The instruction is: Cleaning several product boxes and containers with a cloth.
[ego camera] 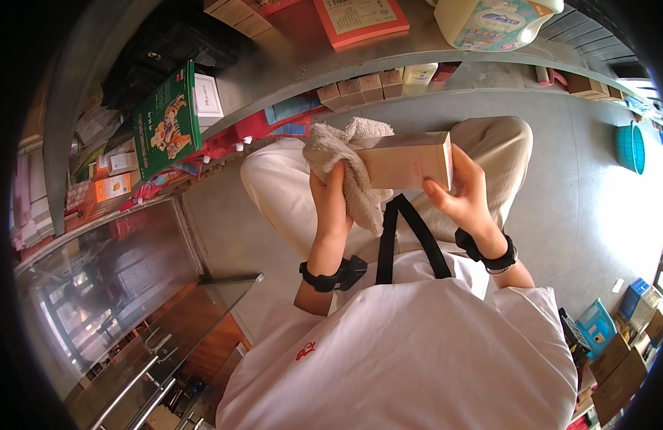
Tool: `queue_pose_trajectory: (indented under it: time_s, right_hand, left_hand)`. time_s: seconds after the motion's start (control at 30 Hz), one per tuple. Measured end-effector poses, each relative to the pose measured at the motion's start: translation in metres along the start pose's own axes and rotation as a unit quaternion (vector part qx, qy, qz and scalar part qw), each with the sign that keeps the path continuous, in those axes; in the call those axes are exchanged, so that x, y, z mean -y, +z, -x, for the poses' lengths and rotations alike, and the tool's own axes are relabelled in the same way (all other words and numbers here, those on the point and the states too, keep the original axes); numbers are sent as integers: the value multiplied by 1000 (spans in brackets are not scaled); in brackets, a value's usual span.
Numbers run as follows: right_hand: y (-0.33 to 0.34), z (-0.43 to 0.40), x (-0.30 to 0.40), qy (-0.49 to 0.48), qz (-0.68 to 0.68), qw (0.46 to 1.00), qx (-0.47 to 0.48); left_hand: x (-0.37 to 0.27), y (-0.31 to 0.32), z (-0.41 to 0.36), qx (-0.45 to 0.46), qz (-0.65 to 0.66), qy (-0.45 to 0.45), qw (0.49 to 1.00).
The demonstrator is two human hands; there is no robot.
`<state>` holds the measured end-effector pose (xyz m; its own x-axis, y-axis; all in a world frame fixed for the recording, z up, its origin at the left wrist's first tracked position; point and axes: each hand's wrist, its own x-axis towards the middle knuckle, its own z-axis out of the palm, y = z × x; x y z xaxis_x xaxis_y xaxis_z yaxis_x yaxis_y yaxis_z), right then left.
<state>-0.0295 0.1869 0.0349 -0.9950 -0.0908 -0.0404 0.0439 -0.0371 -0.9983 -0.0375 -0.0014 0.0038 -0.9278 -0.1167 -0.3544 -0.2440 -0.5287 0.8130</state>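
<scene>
A pale cardboard box (404, 161) with faint red print lies across the space between my hands, above my bent knees. My right hand (463, 188) grips its right end, the thumb on the near face and the fingers round the far corner. In my left hand (331, 199) is a bunched beige terry cloth (358, 183), which is pressed against the box's left end and covers part of it. The cloth hides some of the left fingers. Both wrists bear black straps.
Metal shelving (288, 80) runs ahead, holding a row of small boxes (361, 88), a red box (361, 21) and a large plastic jug (495, 24). A green box (169, 123) leans out at left, above a glass panel (122, 285). A turquoise basket (629, 148) stands far right; cardboard cartons (619, 376) lie lower right.
</scene>
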Motion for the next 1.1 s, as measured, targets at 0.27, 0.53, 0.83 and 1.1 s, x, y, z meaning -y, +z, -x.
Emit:
queue_pose_trajectory:
  time_s: [0.27,0.53,0.83,1.1]
  right_hand:
    - [8,2,3,-98,103,990,9]
    - [-17,3,-1,39,-102,994,-12]
    - [-8,-2,5,38,71,994,72]
    - [-1,0,13,53,-17,997,52]
  left_hand:
    - [3,-8,-17,34,139,-89,986]
    - [-6,-26,-13,50,137,-59,988]
    - [-40,37,2,298,-548,286,727]
    - [-16,25,-3,296,-367,173,865]
